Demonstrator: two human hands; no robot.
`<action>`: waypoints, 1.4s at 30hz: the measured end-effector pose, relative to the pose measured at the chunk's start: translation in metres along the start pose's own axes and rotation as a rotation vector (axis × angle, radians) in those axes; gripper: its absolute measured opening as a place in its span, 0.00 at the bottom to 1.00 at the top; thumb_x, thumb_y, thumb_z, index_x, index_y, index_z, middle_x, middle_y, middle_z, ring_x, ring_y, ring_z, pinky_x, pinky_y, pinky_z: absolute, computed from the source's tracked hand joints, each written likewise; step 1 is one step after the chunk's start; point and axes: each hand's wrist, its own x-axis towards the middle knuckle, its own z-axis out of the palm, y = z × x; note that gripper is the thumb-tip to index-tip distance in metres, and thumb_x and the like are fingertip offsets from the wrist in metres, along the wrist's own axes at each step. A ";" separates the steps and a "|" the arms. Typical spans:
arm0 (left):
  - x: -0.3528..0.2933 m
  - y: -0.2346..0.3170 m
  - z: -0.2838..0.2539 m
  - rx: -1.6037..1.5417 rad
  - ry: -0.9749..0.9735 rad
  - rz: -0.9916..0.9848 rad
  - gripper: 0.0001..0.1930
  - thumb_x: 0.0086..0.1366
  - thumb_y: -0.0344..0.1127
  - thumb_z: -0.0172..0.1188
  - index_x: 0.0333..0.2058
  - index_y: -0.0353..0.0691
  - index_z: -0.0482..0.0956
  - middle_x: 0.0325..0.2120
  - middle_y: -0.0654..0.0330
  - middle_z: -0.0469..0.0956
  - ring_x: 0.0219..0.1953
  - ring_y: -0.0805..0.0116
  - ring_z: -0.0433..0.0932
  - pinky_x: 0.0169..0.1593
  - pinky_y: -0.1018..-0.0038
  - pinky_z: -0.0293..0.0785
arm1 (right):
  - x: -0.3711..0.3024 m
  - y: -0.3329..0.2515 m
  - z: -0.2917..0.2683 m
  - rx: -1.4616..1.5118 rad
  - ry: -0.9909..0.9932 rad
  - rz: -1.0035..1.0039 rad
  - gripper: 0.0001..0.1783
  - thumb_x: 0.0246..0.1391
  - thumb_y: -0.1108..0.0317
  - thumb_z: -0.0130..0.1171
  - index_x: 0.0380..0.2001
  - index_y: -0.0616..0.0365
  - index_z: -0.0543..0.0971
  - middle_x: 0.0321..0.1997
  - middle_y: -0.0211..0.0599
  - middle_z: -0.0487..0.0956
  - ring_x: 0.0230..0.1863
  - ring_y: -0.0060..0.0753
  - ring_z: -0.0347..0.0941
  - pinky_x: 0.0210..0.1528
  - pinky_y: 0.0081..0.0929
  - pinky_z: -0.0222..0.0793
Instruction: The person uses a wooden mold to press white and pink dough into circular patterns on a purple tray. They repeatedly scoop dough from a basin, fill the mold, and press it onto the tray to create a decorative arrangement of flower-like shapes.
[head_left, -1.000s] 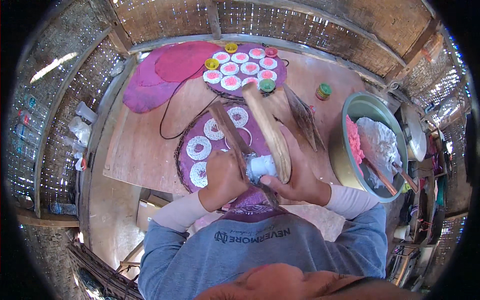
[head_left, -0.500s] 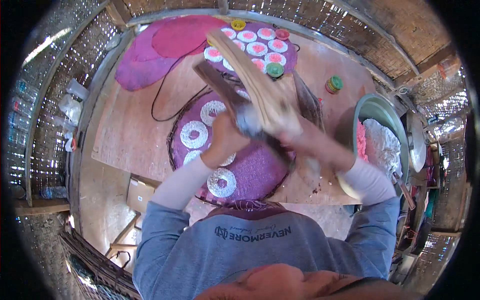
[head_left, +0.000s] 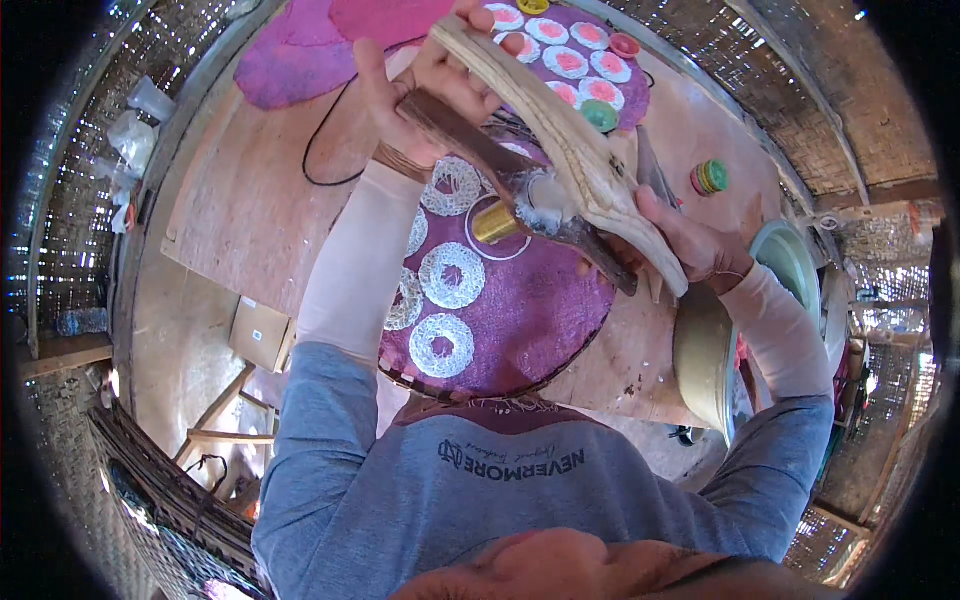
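Observation:
A wooden hand press is held over a round purple cloth-covered tray. It has a pale upper lever and a dark lower bar, with white dough between them. Below the dark bar shows a gold-coloured cylinder, with a thin white ring around it. My left hand is at the far-left handle ends, thumb spread and fingertips curled over the pale lever. My right hand grips the near-right end. White lacy dough rings lie on the tray's left side.
Farther back, another purple tray bears pink-centred white rings and small coloured baskets. Stacked small baskets stand to the right. A large green basin is beside my right forearm. Purple and pink cloth-covered rounds lie at the far left.
My left hand has gone from the press's middle to its far handle ends. My right hand has shifted to the near-right end. The whole view has shifted, and the gold-coloured cylinder now shows.

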 end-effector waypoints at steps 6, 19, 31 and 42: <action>-0.026 0.002 -0.039 -0.098 -0.130 -0.036 0.30 0.59 0.62 0.47 0.51 0.45 0.64 0.42 0.66 0.68 0.53 0.60 0.63 0.59 0.56 0.57 | 0.023 0.001 -0.007 -0.095 -0.026 0.165 0.38 0.58 0.36 0.30 0.56 0.57 0.65 0.42 0.33 0.75 0.40 0.22 0.70 0.42 0.20 0.65; -0.052 0.014 -0.056 -0.193 0.057 -0.087 0.17 0.63 0.54 0.43 0.39 0.46 0.64 0.31 0.69 0.71 0.43 0.64 0.69 0.48 0.58 0.66 | 0.049 0.030 -0.012 -0.480 0.135 0.046 0.39 0.59 0.37 0.35 0.48 0.66 0.71 0.36 0.28 0.73 0.36 0.18 0.66 0.42 0.19 0.63; -0.056 -0.018 -0.069 -0.148 0.087 -0.067 0.15 0.66 0.47 0.47 0.41 0.44 0.58 0.27 0.78 0.70 0.42 0.75 0.72 0.52 0.56 0.65 | 0.019 -0.004 0.006 -0.527 0.343 0.239 0.39 0.53 0.34 0.42 0.33 0.66 0.78 0.26 0.30 0.74 0.27 0.19 0.67 0.29 0.22 0.64; -0.048 0.021 -0.079 -0.201 0.042 -0.118 0.15 0.63 0.52 0.45 0.35 0.48 0.64 0.23 0.78 0.71 0.37 0.72 0.70 0.48 0.61 0.63 | 0.052 0.000 0.015 -0.880 0.439 0.190 0.37 0.55 0.36 0.42 0.18 0.64 0.76 0.15 0.24 0.65 0.21 0.17 0.58 0.21 0.27 0.55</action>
